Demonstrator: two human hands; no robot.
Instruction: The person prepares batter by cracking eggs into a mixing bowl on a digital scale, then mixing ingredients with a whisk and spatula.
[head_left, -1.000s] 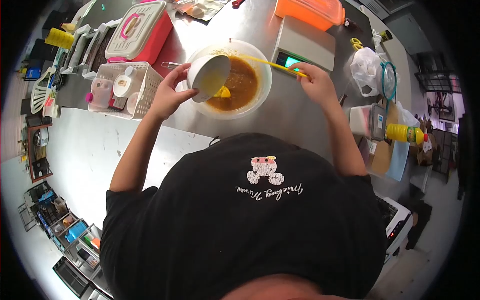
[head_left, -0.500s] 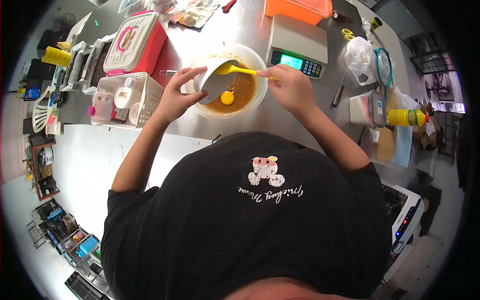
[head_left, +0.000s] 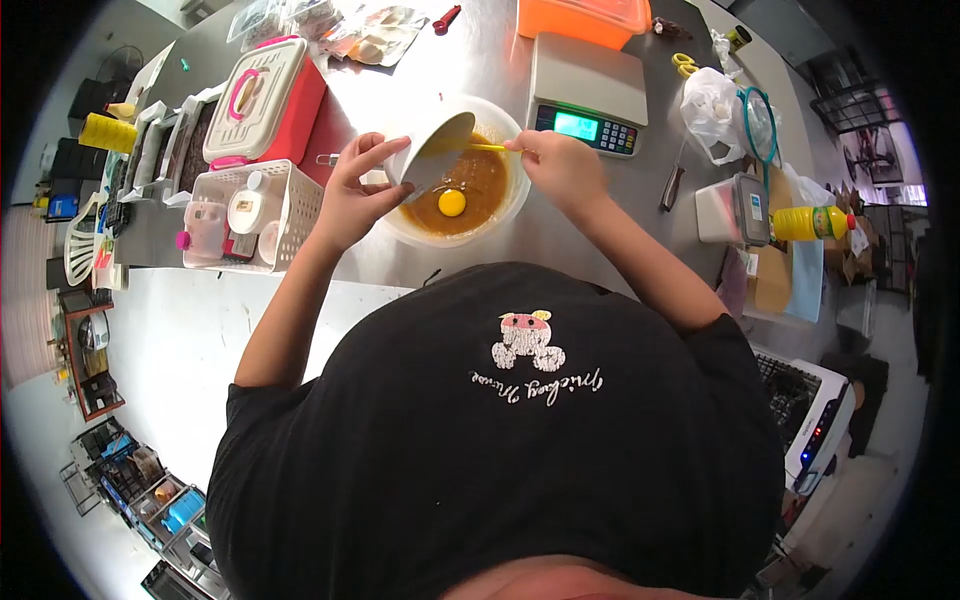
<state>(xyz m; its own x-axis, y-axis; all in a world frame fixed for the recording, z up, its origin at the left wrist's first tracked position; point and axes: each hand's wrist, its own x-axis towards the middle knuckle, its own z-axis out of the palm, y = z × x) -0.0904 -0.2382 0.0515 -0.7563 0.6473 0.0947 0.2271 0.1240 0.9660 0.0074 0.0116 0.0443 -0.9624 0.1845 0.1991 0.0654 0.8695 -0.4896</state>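
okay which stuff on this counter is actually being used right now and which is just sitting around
In use: left hand tipping small white bowl; right hand holding yellow spatula; mixing bowl of brown batter with egg yolk.

Lying about: scale, white basket, red box, yellow bottle.

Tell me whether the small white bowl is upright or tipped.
Tipped: the left hand holds the small white bowl tilted over the mixing bowl.

I see a small white bowl tipped steeply on its side over a large clear mixing bowl, its mouth facing down into the brown batter. A whole yellow egg yolk sits unbroken on that batter. A yellow spatula reaches across the rim into the small bowl. The mixing bowl stands near the surface's front edge.
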